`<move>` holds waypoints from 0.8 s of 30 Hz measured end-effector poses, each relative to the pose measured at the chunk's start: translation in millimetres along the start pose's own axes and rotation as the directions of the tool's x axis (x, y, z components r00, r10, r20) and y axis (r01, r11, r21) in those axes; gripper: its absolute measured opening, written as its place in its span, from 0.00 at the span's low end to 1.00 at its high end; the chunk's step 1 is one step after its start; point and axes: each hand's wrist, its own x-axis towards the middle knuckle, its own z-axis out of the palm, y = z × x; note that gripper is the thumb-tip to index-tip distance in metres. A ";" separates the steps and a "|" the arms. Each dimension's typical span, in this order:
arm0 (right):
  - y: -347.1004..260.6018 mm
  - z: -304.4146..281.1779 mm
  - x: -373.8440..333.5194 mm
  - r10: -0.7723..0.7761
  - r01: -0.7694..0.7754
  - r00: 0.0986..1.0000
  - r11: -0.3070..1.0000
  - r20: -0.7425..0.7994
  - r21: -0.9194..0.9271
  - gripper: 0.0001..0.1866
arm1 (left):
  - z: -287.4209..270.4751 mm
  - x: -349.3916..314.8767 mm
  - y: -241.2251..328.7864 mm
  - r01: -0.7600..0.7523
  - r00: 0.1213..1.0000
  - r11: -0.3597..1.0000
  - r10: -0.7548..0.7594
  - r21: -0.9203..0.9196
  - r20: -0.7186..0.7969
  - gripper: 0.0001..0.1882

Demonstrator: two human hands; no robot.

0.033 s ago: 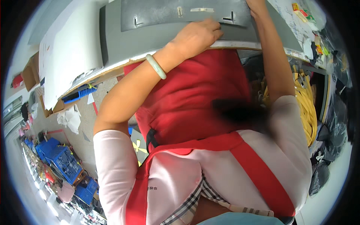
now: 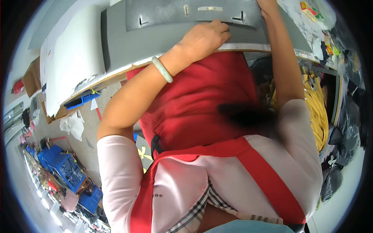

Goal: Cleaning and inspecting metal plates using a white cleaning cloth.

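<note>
A dark grey template sheet with L-shaped slots and pale tape strips lies over a larger grey sheet on the worktable. My left hand rests at the template's near edge, a pale green bangle round its wrist. Its fingers are bent and held together; whatever they grip, if anything, is hidden beneath them. Beside the template's right end is my right hand, its fingers mostly cut off by the top of the picture.
White paper overhangs the table at left. Small coloured packets lie at the right end. Yellow strips hang below the table at right, near black plastic bags. Blue crates stand on the floor at left.
Both hands keep nearly the same place. The fingers of my left hand, slightly blurred before, show more sharply now.
</note>
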 end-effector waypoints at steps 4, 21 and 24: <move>-11.1 -76.6 9.9 -0.155 0.174 0.981 0.969 -0.115 0.178 0.07 | 29.2 53.3 15.6 -0.097 0.995 0.994 0.096 -0.051 -0.019 0.11; 17.0 -204.9 -74.6 0.007 0.179 0.879 0.922 -0.476 0.345 0.13 | 143.5 250.8 51.6 0.111 0.989 0.850 -0.046 -0.515 0.137 0.27; 50.5 -234.1 -85.1 0.018 0.146 0.818 0.960 -0.574 0.238 0.14 | 144.3 265.9 26.2 0.227 0.958 0.810 -0.085 -0.541 0.275 0.28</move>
